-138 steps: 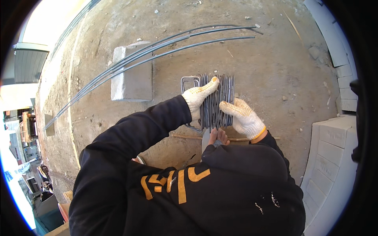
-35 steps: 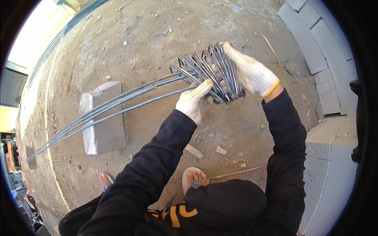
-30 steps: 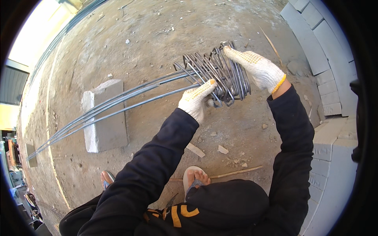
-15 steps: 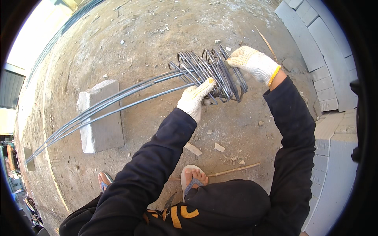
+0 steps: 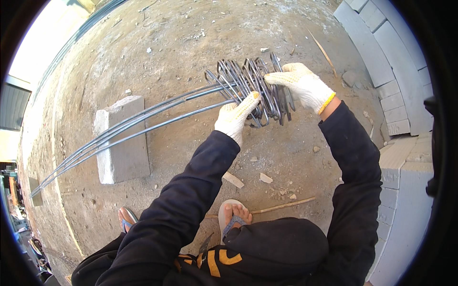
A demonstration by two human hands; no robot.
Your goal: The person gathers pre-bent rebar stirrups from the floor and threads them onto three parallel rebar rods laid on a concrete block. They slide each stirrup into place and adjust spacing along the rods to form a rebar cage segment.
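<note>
Both my hands wear knitted white gloves. My left hand [image 5: 234,117] grips the near side of a bunch of several bent steel stirrups [image 5: 248,86] that are threaded over long steel bars [image 5: 143,125]. My right hand [image 5: 301,85] rests on the right end of the same bunch, fingers laid across the loops. The bars run from the stirrups leftward and lie over a grey concrete block [image 5: 121,139] on the dirt ground.
Stacked grey concrete blocks [image 5: 391,71] line the right side, with more at the lower right [image 5: 405,190]. A second small block [image 5: 34,191] supports the bars' far end. My sandalled feet [image 5: 231,217], a thin stick [image 5: 281,206] and stone chips lie below.
Over the last seconds I lifted and shifted the stirrup bunch along the bars. My right hand has slid a little left onto the loops; my left hand keeps its grip.
</note>
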